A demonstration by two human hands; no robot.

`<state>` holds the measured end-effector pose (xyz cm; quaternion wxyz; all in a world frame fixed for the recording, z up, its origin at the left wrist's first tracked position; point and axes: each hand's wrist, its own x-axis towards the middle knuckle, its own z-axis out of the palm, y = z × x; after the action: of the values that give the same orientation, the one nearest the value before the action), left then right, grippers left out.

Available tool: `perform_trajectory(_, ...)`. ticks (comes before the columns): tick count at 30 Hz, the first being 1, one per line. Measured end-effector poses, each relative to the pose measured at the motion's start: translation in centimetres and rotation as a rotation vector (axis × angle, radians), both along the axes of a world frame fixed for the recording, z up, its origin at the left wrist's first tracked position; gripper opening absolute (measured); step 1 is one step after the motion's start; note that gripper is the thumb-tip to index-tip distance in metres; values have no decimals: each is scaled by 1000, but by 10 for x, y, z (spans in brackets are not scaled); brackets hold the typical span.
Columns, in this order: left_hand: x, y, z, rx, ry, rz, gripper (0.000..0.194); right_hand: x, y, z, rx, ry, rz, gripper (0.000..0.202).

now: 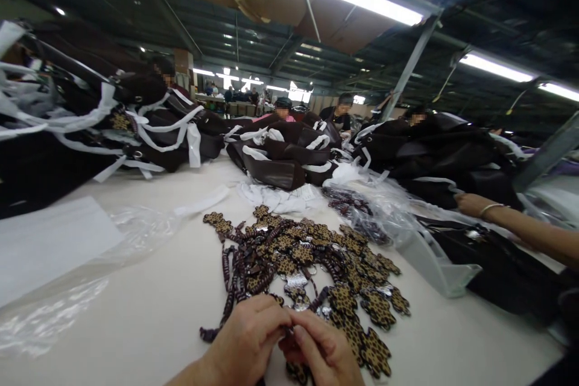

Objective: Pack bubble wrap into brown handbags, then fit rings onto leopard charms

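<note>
My left hand (251, 335) and my right hand (321, 347) meet at the table's near edge, fingertips pinched together. Between them is a small dark piece, mostly covered by the fingers, so I cannot make out its kind. Just beneath, part of a leopard-print charm (296, 372) shows. Beyond the hands lies a pile of flat leopard-print charms (380, 307) with dark scalloped edges. Dark brown beaded straps (226, 268) are tangled among them on the left side, and small shiny metal bits show in places.
Dark brown bags (275, 163) with white-wrapped straps are heaped behind the pile. A clear plastic bag (375, 211) holds more dark beaded pieces. Plastic sheeting (136, 229) covers the white table (149, 325) at left. Another person's arm (520, 220) reaches in from the right over black material.
</note>
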<state>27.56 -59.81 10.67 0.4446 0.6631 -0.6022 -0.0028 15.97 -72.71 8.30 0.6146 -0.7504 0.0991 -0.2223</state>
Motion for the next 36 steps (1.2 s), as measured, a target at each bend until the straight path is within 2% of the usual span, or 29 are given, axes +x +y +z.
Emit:
perform_trajectory(2,1,-1,-3,24,79,-8,22,1,-2,-9,5,-12,-22,46)
perform_trajectory(4,1,-1,-4,54,154,-14,22,1,-8,-13,-59,-14,-8,43)
perform_trajectory(9,-1,0,7,119,269,-38,27,-1,-26,-8,-580,-93,49,32)
perform_trajectory(14,-7,1,13,159,415,32,22,0,-23,-3,-778,-93,-48,31)
perform_trajectory(18,-13,-2,15,125,520,124,13,3,-15,-9,-913,-43,-202,34)
perform_trajectory(20,-15,-3,17,105,480,200,12,5,-11,-15,-956,-64,-277,38)
perform_trajectory(23,-15,-4,17,69,408,247,14,6,-9,-20,-973,-108,-315,38)
perform_trajectory(29,-13,-5,14,7,348,356,15,5,-15,-16,-1091,-99,-217,37)
perform_trajectory(36,-14,-8,12,4,438,371,17,11,-8,-16,-1098,-82,-269,41)
